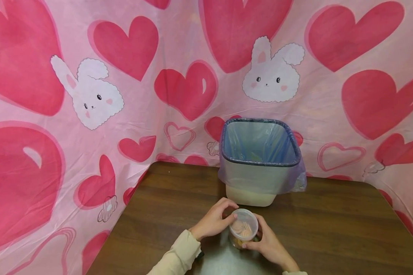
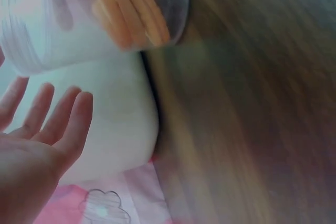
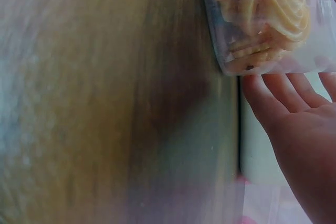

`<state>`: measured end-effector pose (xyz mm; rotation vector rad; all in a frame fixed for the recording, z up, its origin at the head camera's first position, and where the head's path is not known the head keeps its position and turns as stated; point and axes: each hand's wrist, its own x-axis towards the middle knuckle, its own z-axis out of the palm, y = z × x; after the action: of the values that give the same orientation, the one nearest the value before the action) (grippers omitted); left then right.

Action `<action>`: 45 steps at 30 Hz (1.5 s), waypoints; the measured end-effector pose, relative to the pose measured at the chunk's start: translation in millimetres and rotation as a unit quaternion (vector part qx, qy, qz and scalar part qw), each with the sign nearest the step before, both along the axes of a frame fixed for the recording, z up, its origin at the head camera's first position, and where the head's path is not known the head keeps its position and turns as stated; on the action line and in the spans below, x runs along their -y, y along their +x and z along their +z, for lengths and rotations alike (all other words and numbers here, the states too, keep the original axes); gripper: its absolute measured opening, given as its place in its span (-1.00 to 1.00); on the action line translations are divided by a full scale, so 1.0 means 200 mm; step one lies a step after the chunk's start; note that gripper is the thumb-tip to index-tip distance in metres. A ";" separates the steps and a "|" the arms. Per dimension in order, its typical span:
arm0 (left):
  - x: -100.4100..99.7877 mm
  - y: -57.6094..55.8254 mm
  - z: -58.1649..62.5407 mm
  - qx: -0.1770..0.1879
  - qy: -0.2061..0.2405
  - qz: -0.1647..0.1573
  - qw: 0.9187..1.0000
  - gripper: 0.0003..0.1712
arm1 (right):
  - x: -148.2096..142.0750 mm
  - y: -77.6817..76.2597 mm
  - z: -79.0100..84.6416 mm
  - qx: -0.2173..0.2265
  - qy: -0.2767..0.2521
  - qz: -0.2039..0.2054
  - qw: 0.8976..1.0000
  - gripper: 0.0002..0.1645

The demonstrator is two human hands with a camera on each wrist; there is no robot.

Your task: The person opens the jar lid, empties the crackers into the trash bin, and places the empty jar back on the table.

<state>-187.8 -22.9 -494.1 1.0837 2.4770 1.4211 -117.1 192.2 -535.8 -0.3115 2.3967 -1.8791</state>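
A clear plastic jar (image 1: 239,242) stands on the table near its front, with a translucent lid (image 1: 245,224) on top. Piped, ridged cookies (image 3: 281,11) show through its wall. My right hand (image 1: 269,244) holds the jar from the right, thumb at the front and fingers behind. From the left, my left hand (image 1: 215,219) reaches to the lid, its thumb at the rim. In the left wrist view, the fingers (image 2: 73,124) of that hand are spread and loosely bent, most of them a little off the jar; its thumb is hidden there.
Just behind the jar stands a pale trash bin (image 1: 251,194) with a bluish-purple bag liner (image 1: 261,177) folded over its rim. The brown wooden table (image 1: 330,229) extends to both sides. A pink cloth (image 1: 182,30) with hearts and bunnies hangs around the back and left.
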 end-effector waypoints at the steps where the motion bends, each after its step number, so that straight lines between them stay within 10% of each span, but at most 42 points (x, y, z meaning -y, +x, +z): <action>1: -0.01 0.00 0.00 -0.005 0.000 -0.004 1.000 -0.69 | 0.00 0.00 0.00 -0.002 0.001 0.002 1.000 0.07; 18: -0.13 0.02 0.03 -0.086 -0.067 -0.041 0.993 -0.58 | -0.01 0.00 -0.01 -0.018 -0.007 0.029 0.999 0.04; 45: -0.11 0.02 0.01 -0.081 -0.071 -0.052 0.993 -0.57 | 0.00 0.00 -0.01 -0.013 -0.008 0.015 1.000 0.05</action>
<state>-184.1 -0.1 -491.2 1.3248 2.5408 1.1524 -116.8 193.2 -537.6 -0.3726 2.3801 -1.8940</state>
